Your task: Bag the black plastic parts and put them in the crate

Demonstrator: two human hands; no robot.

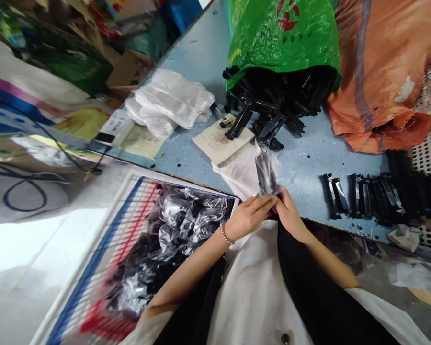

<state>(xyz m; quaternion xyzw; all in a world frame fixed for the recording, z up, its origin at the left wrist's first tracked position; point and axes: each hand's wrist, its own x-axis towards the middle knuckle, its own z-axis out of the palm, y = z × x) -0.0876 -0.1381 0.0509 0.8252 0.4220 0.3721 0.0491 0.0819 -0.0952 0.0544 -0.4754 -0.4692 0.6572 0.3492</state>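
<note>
Both my hands meet at the table's near edge on a clear plastic bag [266, 171] with black plastic parts inside. My left hand [252, 214], with a ring and a bead bracelet, is closed on the bag's near end. My right hand [289, 213] pinches the same end from the other side. Under the bag lies a sheet of thin white plastic [235, 173]. A worn pale board [217, 143] is just beyond it. The exact kind of the black parts cannot be made out.
Left of me, a red-and-blue wire basket [89, 261] holds several bagged black parts [179, 215]. Loose black parts [273, 112] spill from a green sack [283, 38]. More black parts [366, 196] stand in a row at right, near an orange sack [384, 72]. Clear bags [170, 98] are stacked behind.
</note>
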